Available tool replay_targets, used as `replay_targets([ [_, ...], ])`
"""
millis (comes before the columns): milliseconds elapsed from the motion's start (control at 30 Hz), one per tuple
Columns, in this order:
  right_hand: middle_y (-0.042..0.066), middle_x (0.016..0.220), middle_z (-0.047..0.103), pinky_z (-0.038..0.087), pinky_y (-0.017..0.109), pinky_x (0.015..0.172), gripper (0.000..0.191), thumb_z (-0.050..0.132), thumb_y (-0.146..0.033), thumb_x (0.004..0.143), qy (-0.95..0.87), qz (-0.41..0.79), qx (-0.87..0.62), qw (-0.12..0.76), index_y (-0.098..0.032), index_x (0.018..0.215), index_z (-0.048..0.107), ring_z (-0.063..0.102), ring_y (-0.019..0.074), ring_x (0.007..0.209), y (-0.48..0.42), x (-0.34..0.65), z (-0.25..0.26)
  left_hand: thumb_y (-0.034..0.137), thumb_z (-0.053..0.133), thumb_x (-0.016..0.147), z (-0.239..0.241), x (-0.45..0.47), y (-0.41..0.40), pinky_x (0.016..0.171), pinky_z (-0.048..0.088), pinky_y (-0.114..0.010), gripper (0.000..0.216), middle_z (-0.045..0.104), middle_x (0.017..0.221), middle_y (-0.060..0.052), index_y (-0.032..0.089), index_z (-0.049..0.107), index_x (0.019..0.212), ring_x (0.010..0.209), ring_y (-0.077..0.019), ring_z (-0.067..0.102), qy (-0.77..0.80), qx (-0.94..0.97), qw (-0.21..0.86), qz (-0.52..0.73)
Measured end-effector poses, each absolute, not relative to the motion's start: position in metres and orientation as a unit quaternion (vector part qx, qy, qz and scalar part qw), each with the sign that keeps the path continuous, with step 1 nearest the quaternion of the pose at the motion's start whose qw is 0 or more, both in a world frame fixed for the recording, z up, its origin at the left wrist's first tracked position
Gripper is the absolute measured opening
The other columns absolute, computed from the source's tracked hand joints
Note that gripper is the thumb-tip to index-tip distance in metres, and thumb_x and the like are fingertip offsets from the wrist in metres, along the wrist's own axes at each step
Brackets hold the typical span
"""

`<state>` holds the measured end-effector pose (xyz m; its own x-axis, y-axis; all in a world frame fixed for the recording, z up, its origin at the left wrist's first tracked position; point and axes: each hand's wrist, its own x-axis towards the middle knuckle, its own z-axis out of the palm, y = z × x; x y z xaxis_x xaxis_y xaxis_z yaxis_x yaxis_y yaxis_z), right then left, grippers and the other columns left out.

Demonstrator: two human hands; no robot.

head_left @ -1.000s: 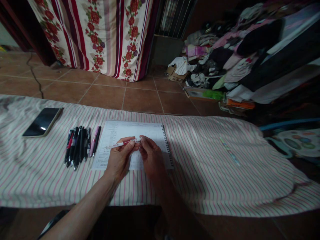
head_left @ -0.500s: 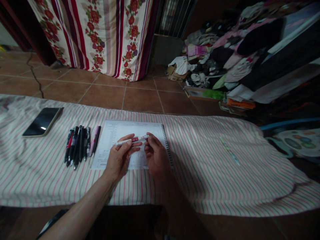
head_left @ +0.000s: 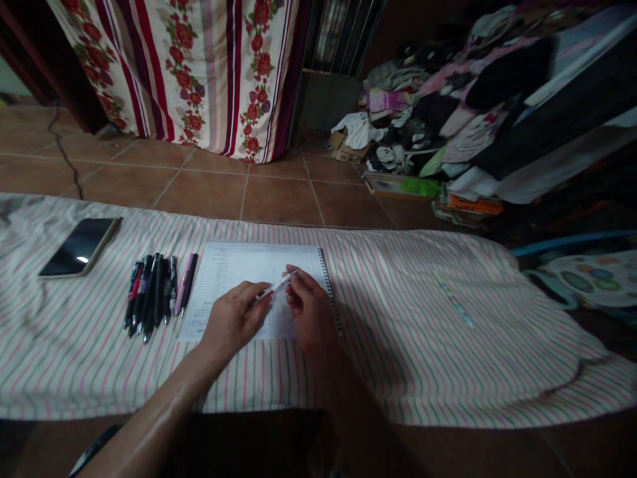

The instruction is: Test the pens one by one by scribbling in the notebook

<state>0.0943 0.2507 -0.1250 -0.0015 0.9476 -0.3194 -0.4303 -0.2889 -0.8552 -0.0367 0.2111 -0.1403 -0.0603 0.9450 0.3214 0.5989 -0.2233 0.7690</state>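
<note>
A spiral notebook (head_left: 249,269) lies open on a striped cloth (head_left: 423,332). My right hand (head_left: 311,315) pinches a white pen (head_left: 277,287) over the page, tip pointing down-left. My left hand (head_left: 233,322) rests on the paper beside it with fingers loosely curled, touching the pen's lower end. Several dark pens (head_left: 149,295) and a pink pen (head_left: 182,284) lie in a row left of the notebook.
A dark phone (head_left: 77,247) lies on the cloth at far left. Another pen (head_left: 454,299) lies on the cloth to the right. Beyond are a tiled floor, a floral curtain (head_left: 209,73), a pile of clothes (head_left: 448,113) and a paint palette (head_left: 587,279).
The pen was held level between both hands; now the right hand alone grips it, tilted onto the page. The left hand has lowered onto the paper. The view shifted slightly.
</note>
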Motion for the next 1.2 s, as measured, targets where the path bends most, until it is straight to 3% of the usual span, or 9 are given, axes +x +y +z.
replay_targets([
  [167,0.001,0.086,0.068,0.041,0.019,0.059,0.028,0.069,-0.034,0.065,-0.3,0.663,-0.47,0.5,-0.021,0.09,0.071,0.055,0.0086,0.068,0.246,0.091,-0.126,0.024,0.036,0.09,-0.142,-0.031,0.208,0.06,0.048,-0.027,0.032,0.062,0.081,-0.005,0.016,0.054,0.116,0.07,-0.0162,0.059,0.609,0.738,0.058,0.287],
  [367,0.0,0.078,0.067,0.044,0.021,0.063,0.028,0.072,-0.032,0.063,-0.289,0.685,-0.441,0.502,-0.019,0.088,0.07,0.059,0.0101,0.071,0.247,0.089,-0.127,0.016,0.034,0.088,-0.137,-0.026,0.206,0.063,0.049,-0.028,0.034,0.059,0.089,-0.009,0.012,0.051,0.117,0.073,-0.0172,0.058,0.623,0.717,-0.039,0.311],
  [600,0.001,0.075,0.066,0.045,0.021,0.057,0.025,0.069,-0.039,0.066,-0.323,0.657,-0.466,0.497,-0.017,0.076,0.065,0.059,0.0106,0.067,0.246,0.092,-0.124,0.015,0.038,0.087,-0.139,-0.028,0.206,0.063,0.046,-0.028,0.034,0.061,0.087,-0.008,0.012,0.052,0.118,0.073,-0.0172,0.057,0.625,0.709,-0.076,0.318],
  [833,-0.007,0.042,0.039,0.026,0.021,0.039,0.049,0.055,-0.063,0.07,-0.466,0.595,-0.498,0.425,-0.019,0.052,0.047,0.032,0.0057,0.038,0.248,0.097,-0.125,0.026,0.04,0.092,-0.138,-0.03,0.204,0.059,0.041,-0.026,0.03,0.062,0.077,-0.004,0.018,0.055,0.117,0.068,-0.0153,0.056,0.615,0.726,-0.111,0.288],
  [1200,-0.006,0.042,0.033,0.025,0.024,0.045,0.048,0.047,-0.056,0.078,-0.589,0.489,-0.51,0.392,-0.021,0.047,0.038,0.031,0.0086,0.042,0.252,0.104,-0.135,0.017,0.041,0.087,-0.136,-0.027,0.2,0.058,0.041,-0.029,0.029,0.061,0.075,-0.004,0.016,0.059,0.11,0.069,-0.0182,0.055,0.595,0.754,-0.108,0.259],
])
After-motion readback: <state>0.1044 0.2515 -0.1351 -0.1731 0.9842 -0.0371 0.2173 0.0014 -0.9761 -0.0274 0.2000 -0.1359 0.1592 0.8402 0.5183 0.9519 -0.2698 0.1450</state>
